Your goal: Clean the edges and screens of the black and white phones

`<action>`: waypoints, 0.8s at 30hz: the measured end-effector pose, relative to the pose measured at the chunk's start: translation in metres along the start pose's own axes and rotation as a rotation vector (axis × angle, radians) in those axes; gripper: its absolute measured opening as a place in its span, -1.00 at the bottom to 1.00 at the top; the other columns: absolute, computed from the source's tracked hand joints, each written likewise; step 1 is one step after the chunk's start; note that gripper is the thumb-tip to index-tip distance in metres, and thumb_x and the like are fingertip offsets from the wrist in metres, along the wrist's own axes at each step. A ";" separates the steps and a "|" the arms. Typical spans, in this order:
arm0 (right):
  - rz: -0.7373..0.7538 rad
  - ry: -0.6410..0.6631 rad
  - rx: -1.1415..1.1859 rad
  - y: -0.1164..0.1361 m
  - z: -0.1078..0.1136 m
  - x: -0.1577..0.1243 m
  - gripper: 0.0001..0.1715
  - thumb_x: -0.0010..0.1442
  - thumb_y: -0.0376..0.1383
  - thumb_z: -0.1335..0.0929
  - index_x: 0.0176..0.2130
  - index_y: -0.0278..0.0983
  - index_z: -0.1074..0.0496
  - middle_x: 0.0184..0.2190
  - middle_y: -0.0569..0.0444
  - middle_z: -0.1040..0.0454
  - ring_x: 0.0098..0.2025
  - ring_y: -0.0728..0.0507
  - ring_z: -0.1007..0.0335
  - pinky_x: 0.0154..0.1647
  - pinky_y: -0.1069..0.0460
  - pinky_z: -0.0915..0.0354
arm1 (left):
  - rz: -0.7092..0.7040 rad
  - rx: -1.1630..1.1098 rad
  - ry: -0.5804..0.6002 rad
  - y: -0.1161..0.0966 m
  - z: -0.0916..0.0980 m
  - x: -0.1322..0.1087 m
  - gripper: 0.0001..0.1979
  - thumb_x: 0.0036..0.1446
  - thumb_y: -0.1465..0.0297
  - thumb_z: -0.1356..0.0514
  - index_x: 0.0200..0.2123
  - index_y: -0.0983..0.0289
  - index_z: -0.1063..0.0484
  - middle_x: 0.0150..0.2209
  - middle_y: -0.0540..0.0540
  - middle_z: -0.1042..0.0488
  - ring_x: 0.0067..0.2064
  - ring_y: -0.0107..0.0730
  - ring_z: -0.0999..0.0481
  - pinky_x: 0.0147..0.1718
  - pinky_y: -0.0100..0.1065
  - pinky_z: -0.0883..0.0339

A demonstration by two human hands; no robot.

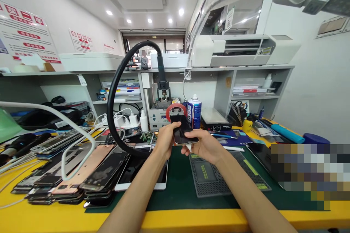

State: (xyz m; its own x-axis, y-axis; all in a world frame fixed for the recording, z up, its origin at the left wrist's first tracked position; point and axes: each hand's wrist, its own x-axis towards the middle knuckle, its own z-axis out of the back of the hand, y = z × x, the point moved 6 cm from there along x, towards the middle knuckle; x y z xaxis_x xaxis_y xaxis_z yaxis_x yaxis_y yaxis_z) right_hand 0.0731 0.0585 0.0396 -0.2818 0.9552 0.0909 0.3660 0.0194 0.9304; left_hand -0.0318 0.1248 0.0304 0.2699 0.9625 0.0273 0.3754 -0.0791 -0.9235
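Between my two hands I hold a black smartphone [182,131], its dark screen facing up towards me. My left hand [165,139] grips its left edge, with the thumb on the upper left of the screen. The thumb of my right hand [205,143] presses on the lower right of the glass, and its fingers curl underneath. A small white piece shows below the phone by my right fingers; I cannot make out what it is. Beneath my hands lie a green mat [175,193] and a grey perforated repair pad [202,185].
Stacks of phone parts [101,169] and a white tablet [161,182] lie left. A black hose [111,105] arches beside my left arm. Behind the phone stand a red tape roll [168,111] and a blue spray can [194,113]. A dark tablet [262,156] lies right.
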 end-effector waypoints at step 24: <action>-0.067 0.072 0.412 0.006 0.005 -0.003 -0.83 0.15 -0.39 -0.33 -0.27 -0.43 -0.49 -0.45 -0.03 -0.52 -0.47 -0.04 -0.40 -0.40 0.09 -0.32 | 0.300 -0.553 0.513 0.015 -0.045 -0.026 -0.57 0.27 0.12 -0.11 -0.34 0.42 -0.49 -0.56 0.11 -0.47 -0.56 -0.35 -0.49 -0.52 -0.34 -0.38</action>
State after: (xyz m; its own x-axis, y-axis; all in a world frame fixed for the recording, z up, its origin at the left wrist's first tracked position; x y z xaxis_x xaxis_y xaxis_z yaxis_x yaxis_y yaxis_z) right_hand 0.0810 0.0576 0.0432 -0.3731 0.9249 0.0738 0.6646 0.2109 0.7168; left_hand 0.0071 0.0868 0.0330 0.7512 0.6517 0.1048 0.5703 -0.5608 -0.6002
